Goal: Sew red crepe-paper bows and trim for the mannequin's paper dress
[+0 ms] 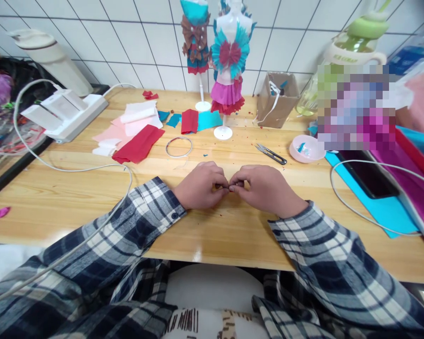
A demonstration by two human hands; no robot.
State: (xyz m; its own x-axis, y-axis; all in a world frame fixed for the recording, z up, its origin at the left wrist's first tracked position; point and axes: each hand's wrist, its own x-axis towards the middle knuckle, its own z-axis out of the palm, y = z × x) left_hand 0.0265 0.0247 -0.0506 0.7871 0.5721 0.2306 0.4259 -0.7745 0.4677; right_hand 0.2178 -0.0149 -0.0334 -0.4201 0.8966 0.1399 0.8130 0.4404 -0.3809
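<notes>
My left hand (204, 185) and my right hand (265, 188) meet fingertip to fingertip above the middle of the wooden table. Both are closed in a pinch on a tiny red piece (232, 190), mostly hidden by the fingers, so its kind does not show. Just beyond them lie a coil of thin wire (179, 147) and a pair of thread snips (271, 154). Folded red crepe paper (138, 144) rests beyond my left hand, beside pink and white sheets (127, 125). Short red (190, 121) and blue (209, 120) strips lie farther back.
Two small dress forms (231, 56) (197, 42) in paper outfits stand by the tiled wall. A pink bowl (307, 149), a brown paper box (278, 101) and a phone (369, 174) are on the right. A power strip (79, 117) sits left; its white cable (92, 168) crosses my left sleeve.
</notes>
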